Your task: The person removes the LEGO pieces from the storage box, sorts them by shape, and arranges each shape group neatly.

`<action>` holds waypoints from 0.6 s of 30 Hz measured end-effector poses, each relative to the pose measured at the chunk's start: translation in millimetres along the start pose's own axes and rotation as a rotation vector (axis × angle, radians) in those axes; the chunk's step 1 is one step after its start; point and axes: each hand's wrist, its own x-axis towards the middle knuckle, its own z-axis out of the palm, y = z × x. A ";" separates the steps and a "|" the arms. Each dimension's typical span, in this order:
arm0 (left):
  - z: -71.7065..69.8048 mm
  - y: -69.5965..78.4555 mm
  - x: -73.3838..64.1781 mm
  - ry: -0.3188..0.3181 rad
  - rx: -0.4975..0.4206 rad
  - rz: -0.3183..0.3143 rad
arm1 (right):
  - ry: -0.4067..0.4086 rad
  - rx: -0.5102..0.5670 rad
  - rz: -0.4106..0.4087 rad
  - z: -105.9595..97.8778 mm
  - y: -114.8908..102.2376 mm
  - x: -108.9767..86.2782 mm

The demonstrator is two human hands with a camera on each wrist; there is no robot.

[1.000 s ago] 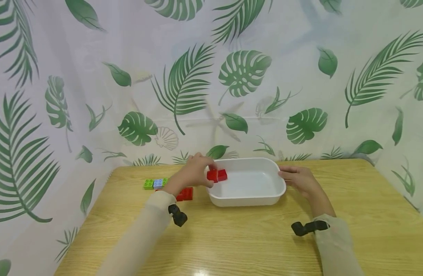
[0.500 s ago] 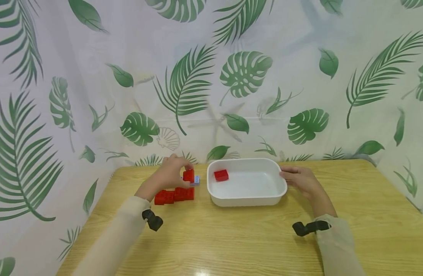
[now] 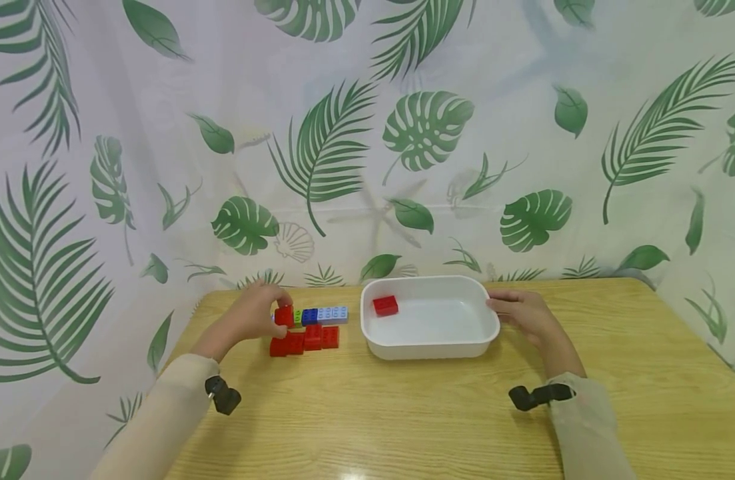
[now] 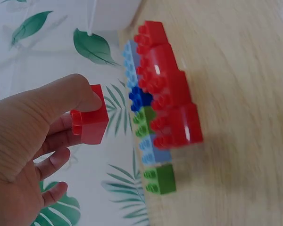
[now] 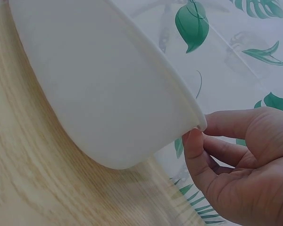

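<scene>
My left hand [image 3: 256,312] pinches a red toy building brick [image 4: 93,117] between thumb and fingers. In the head view that brick overlaps the left part of a row of green, light blue and dark blue bricks [image 3: 310,316]. In front of this row lies a second one of red bricks [image 3: 295,343], seen close up in the left wrist view. To the right stands a white plastic tub [image 3: 430,351], with one red brick [image 3: 385,306] inside near its left end. My right hand [image 3: 523,313] pinches the tub's right rim, thumb below and a finger over the edge.
Everything rests on a wooden table [image 3: 391,413], whose back edge meets a white cloth [image 3: 343,253] with green leaf prints. Each wrist carries a small black camera mount [image 3: 223,395].
My left hand has moved left from over the tub, carrying a red brick to above the left part of the brick rows. My right hand has stayed at the tub's rim.
</scene>
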 end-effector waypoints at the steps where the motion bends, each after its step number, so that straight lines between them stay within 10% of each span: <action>1: 0.6 -3.0 -2.0 -0.003 -0.002 -0.007 | 0.000 -0.003 0.001 0.0 0.2 0.1; 18: 15.6 -33.2 -22.8 -0.049 0.063 -0.068 | -0.006 -0.004 0.019 -0.7 0.8 1.3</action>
